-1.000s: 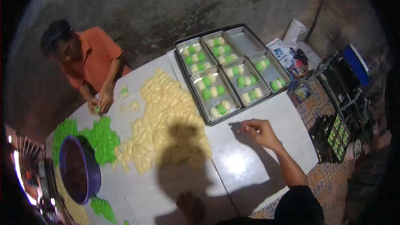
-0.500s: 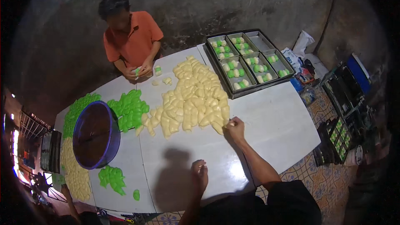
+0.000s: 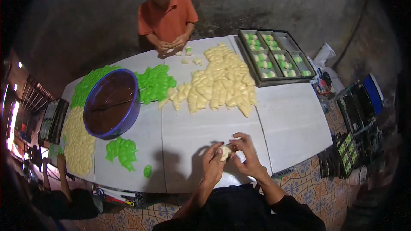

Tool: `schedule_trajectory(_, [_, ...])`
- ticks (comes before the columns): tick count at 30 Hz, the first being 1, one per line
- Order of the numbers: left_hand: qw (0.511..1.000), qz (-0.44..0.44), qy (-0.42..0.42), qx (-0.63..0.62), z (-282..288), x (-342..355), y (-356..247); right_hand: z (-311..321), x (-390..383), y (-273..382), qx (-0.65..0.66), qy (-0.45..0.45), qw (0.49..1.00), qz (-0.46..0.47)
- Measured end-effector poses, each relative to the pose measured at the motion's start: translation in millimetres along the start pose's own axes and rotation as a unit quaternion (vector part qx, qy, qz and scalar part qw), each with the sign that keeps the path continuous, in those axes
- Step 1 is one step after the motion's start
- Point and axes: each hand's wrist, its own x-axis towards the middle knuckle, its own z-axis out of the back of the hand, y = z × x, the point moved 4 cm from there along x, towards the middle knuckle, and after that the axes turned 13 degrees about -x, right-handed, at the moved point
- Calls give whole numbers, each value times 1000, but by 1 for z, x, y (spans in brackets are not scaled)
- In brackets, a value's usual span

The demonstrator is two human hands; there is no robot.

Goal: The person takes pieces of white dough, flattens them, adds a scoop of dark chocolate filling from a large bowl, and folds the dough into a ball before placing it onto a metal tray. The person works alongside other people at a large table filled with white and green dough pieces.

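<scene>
In front of my body, just above the near part of the table, my left hand (image 3: 213, 162) is closed around a small piece of cream dough (image 3: 225, 153). Close against its right side is my right hand (image 3: 247, 156), its fingers curved and apart, the thumb near the dough. Whether those fingertips touch the dough is hard to see. Beyond both hands, a wide heap of cream dough pieces (image 3: 222, 83) lies on the white table (image 3: 197, 132). Green dough pieces (image 3: 155, 83) adjoin it on the left, and a smaller green clump (image 3: 121, 153) lies nearer me.
A purple basin (image 3: 133, 117) of brown filling stands at left. Tins (image 3: 274, 70) of green-and-cream rolls sit at the far right. Across the table, a person in an orange shirt (image 3: 169, 17) handles dough. Another person's arm (image 3: 63, 175) reaches in at lower left.
My right hand has left the edge of the cream heap and come back beside my left hand. A piece of cream dough now shows in my left hand. The view has shifted.
</scene>
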Motion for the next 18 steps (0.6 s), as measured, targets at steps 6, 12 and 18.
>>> schedule_trajectory(6, [994, -99, 45, -24, 12, -16, -39, -68, 12, 11, 76, 3, 994, -81])
schedule_trajectory(12, [909, -287, -107, 284, 43, -29, -91, -114, 37, 22, 90, 63, 993, -47])
schedule_trajectory(18, [975, -175, -126, 47, 79, -26, -92, -144, 66, 25, 78, 88, 992, 51])
